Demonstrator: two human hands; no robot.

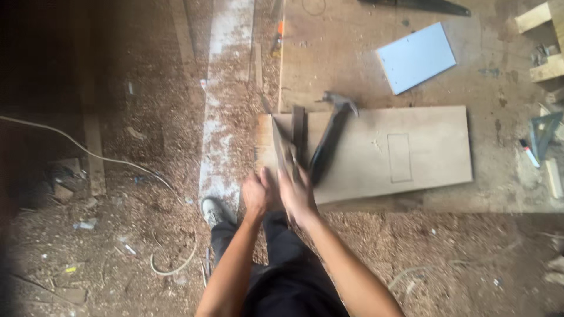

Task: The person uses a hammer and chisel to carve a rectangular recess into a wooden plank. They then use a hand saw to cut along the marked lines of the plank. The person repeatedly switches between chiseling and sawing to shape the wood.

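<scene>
A rectangular brown board [411,147] lies on the workbench with a pencilled rectangle on it. A claw hammer [330,135] with a black handle rests on the board's left part. Both hands are at the board's near left edge. My right hand [298,194] grips a thin wooden strip [284,149] standing on edge and pointing away from me. My left hand [256,196] is right beside it, fingers curled at the strip's near end. A second dark strip [298,132] lies flat next to the hammer.
A pale blue-grey panel [416,57] lies farther back on the bench. A set square [543,135] and marker [529,152] sit at the right, wood offcuts [543,41] at top right, a saw [423,6] at the top. Sawdust, a cable [88,152] and my shoe [212,210] are on the floor.
</scene>
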